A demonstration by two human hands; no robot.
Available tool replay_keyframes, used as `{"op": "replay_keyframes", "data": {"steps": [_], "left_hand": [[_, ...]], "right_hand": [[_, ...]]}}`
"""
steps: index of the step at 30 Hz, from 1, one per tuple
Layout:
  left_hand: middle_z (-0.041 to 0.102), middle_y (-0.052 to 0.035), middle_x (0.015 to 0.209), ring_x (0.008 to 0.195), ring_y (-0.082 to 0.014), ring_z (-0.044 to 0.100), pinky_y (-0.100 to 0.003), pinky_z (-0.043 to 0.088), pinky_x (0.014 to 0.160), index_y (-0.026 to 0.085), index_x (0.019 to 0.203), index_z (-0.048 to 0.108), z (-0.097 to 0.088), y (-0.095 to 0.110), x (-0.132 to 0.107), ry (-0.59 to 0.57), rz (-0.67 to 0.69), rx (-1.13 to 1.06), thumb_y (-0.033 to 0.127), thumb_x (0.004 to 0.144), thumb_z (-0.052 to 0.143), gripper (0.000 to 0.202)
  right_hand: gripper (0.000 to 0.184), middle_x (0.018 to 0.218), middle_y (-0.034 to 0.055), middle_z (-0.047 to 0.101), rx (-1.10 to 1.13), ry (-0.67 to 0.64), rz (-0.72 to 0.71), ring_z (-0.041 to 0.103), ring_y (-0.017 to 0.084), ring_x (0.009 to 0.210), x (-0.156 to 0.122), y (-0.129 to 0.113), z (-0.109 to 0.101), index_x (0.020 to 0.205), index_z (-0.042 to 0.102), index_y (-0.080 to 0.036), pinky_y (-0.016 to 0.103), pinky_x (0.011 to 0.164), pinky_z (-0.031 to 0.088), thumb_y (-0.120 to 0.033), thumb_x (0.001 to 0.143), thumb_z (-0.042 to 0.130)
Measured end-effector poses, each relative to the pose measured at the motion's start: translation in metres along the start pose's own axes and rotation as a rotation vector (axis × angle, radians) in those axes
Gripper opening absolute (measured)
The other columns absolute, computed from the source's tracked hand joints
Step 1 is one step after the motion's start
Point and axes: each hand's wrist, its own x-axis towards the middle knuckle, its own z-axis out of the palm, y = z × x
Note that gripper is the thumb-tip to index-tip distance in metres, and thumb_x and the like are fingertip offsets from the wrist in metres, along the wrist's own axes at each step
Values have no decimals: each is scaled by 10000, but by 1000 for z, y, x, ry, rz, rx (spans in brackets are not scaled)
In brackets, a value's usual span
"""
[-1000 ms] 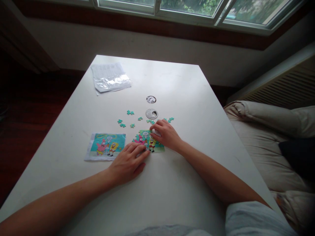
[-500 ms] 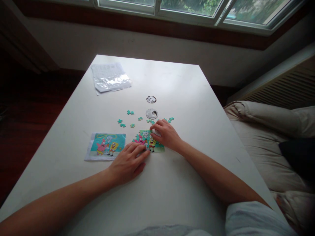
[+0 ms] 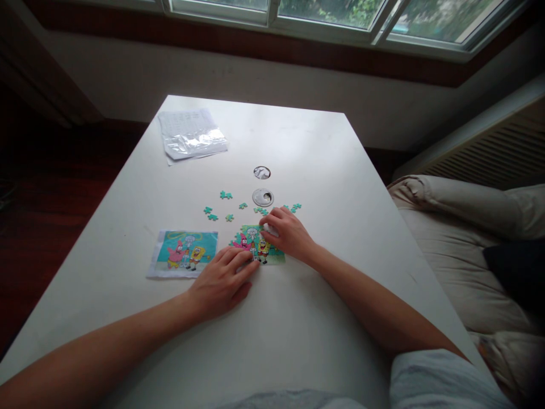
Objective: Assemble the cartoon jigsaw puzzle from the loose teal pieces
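A partly joined jigsaw puzzle with cartoon figures on green lies on the table between my hands. My left hand rests palm down at its lower left, fingers stretched out, the tips touching the puzzle's lower edge. At the upper right, my right hand bends over the puzzle, thumb and forefinger curled toward each other at its top edge. Whatever sits between those fingertips is hidden. Left of the puzzle lies a picture sheet with the same figures, close to my left hand's knuckles.
Several loose puzzle pieces are scattered beyond the puzzle, some just past my right fingers. Two round inserts are set in the white table. A clear plastic packet with papers lies far left. A beige padded seat adjoins the right side.
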Motion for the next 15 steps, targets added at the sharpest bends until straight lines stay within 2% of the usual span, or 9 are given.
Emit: {"op": "replay_keyframes", "data": {"steps": [15], "left_hand": [[572, -143, 1315, 1217, -303, 504, -501, 449, 1074, 169, 1337, 562, 1, 0, 0, -7, -1, 4, 228, 918, 579, 424]], "right_hand": [[127, 969, 75, 617, -4, -6, -3, 510, 240, 966, 0, 0, -1, 1029, 686, -226, 375, 868, 449, -277, 916, 660]]}}
